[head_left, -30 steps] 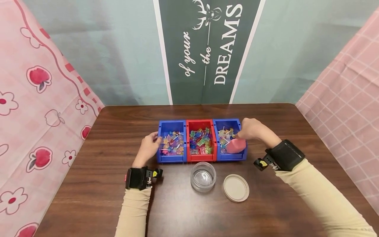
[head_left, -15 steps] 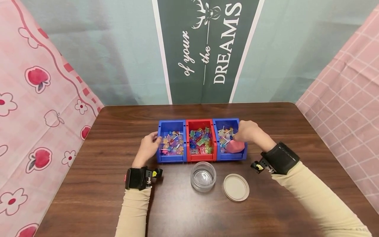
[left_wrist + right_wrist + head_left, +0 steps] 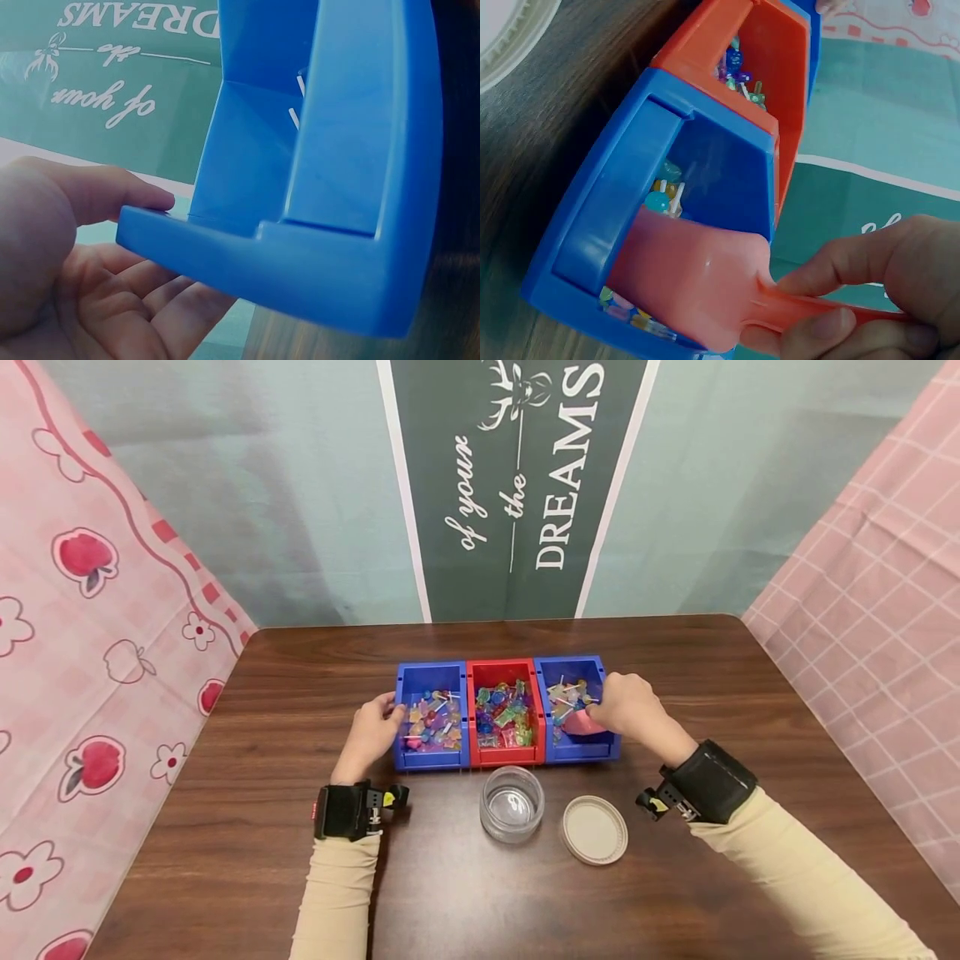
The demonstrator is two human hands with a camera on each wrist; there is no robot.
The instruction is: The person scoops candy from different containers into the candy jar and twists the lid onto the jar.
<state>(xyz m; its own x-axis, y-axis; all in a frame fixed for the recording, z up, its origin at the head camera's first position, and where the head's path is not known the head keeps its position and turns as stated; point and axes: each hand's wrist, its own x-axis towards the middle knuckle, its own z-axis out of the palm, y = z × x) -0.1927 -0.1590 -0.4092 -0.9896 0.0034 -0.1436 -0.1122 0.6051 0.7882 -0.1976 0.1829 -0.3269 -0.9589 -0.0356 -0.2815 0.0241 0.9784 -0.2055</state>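
My right hand (image 3: pixel 630 706) grips the handle of a pink scoop (image 3: pixel 697 277), whose bowl is down among small candy-like pieces in the right blue bin (image 3: pixel 581 750). At the far left of the row, my left hand (image 3: pixel 375 727) holds the side wall of the other blue bin (image 3: pixel 225 255), thumb over the rim and fingers outside. Between them stands a red bin (image 3: pixel 506 754) with colourful translucent pieces. Lollipop-like pieces (image 3: pixel 573 695) with white sticks lie in the right bin, partly hidden by the scoop.
A clear round jar (image 3: pixel 512 810) stands in front of the red bin, with no contents showing. To its right a cream-coloured lid (image 3: pixel 594 831) lies flat on the dark wooden table (image 3: pixel 465 893). A printed curtain (image 3: pixel 300 510) hangs behind the table.
The right hand has shifted a little left and down with the scoop, whose bowl has sunk further into the right bin and shows less. The left hand keeps its hold.
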